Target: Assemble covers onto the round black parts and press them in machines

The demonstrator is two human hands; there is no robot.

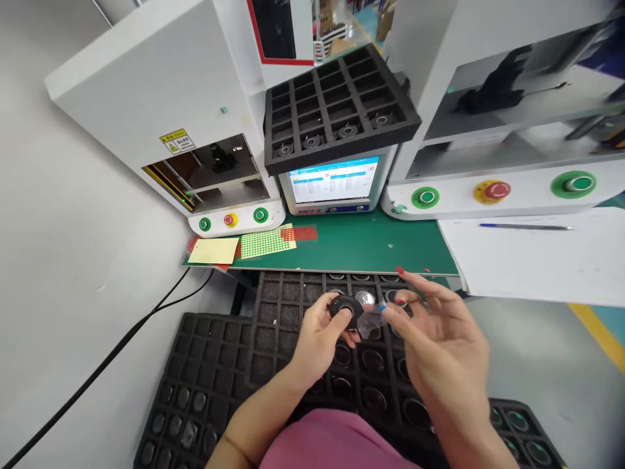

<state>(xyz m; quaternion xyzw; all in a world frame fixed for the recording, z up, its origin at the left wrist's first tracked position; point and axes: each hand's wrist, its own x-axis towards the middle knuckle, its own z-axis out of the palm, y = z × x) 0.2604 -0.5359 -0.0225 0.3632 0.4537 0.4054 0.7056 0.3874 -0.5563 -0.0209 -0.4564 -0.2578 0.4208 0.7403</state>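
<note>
My left hand (319, 339) grips a small round black part (346, 306) by its rim, above a black compartment tray (288, 306) on my lap. My right hand (442, 339) is beside it, thumb and forefinger pinching a clear film (370, 322) with a small blue tab that hangs off the part; the other fingers are spread. Several round parts lie in the tray's cells under both hands.
A second black tray (195, 384) lies lower left, another (525, 436) lower right. A green bench (371, 244) carries sticker sheets (261, 242), a monitor (334, 182) with a black tray (336, 104) on top, two white machines (161, 98) (498, 192), and paper with a pen (525, 227).
</note>
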